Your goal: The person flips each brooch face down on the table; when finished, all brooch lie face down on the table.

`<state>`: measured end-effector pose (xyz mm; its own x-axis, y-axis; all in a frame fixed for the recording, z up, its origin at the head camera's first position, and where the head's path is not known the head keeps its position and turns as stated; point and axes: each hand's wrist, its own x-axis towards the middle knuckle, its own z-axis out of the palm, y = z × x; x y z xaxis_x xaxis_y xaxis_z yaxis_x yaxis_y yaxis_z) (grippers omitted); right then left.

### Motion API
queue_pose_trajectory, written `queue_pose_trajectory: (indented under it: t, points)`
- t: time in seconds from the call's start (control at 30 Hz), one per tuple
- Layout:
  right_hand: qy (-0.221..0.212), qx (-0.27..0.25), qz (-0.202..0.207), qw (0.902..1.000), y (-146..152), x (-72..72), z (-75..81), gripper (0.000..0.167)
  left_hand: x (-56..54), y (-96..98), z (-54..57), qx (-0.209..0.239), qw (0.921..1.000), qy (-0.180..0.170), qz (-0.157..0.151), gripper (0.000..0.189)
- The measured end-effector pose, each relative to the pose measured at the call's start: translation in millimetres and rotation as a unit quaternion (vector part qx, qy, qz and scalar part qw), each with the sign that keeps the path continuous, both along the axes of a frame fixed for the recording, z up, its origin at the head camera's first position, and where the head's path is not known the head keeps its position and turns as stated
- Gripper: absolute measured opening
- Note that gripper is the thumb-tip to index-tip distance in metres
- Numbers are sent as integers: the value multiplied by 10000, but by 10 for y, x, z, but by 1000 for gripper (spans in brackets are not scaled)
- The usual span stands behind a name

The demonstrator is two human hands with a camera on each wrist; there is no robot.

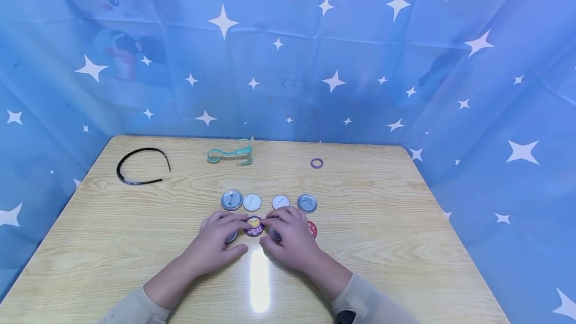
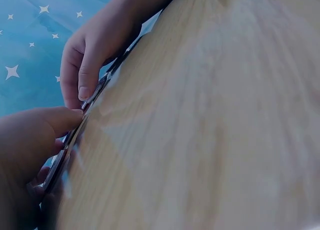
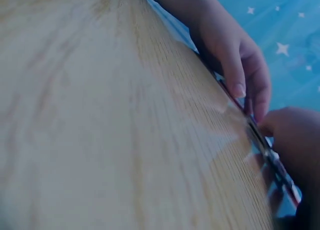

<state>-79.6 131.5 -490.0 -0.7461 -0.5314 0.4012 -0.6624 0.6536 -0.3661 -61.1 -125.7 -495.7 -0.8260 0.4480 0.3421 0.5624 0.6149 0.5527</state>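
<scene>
A purple pin badge [image 1: 254, 232] with a yellow figure lies face up between the hands. My left hand [image 1: 216, 244] rests low over the table, index fingertip at the badge's left edge, thumb held apart. From the other side, the index finger of my right hand [image 1: 290, 238] reaches the badge's right edge. A silver-backed badge [image 1: 231, 237] is partly hidden under the left hand. Beneath the right hand are another badge [image 1: 274, 234] and a red badge [image 1: 312, 229], both partly covered. In the wrist views the fingertips are close to the tabletop.
Behind the hands runs a row of badges, pin sides up: silver [image 1: 231, 200], white [image 1: 252, 202], white [image 1: 281, 201] and silver [image 1: 307, 203]. Farther back lie a black headband [image 1: 143, 150], a teal wire-like item [image 1: 229, 153] and a purple ring [image 1: 317, 163]. A starry blue curtain [image 1: 288, 54] surrounds the table.
</scene>
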Motion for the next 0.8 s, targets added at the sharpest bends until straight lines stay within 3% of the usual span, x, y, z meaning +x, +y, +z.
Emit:
queue_pose_trajectory:
  t: [0.4, 0.63, 0.8]
  points:
    - [53, 180, -116, 9998, -18, -8, -4, 37, -20, 3, -36, 333, 9992, 192, -73, 33]
    - [153, 169, -178, 9996, -31, -22, -3, 34, -71, 33, -74, 794, 9966, 196, 111, 27]
    - [246, 118, -139, 9995, -48, -32, -13, 31, -90, 53, -116, 809, 9959, 256, 327, 29]
